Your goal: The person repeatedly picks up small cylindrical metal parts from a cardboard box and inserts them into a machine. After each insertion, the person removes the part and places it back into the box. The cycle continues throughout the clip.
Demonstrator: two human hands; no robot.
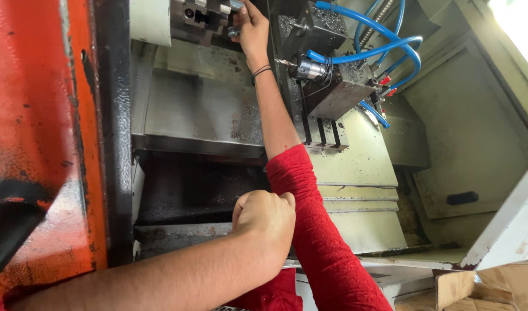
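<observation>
A: Where is the small metal part (235, 31)?

B: Pinched in the right hand (251, 29), up at the chuck (203, 14), fingers clenched round it.

A: And the left hand (267, 216)?

B: Balled in a fist, low by the machine's front ledge (183, 236); whether it grasps anything, I cannot tell.

A: Room around the part?

B: Tight to the right: the drill bit (287, 62) on the tool block (339, 92) sits just beside the wrist. Open bed (200, 109) lies below, blue hoses (385, 43) well right.
</observation>
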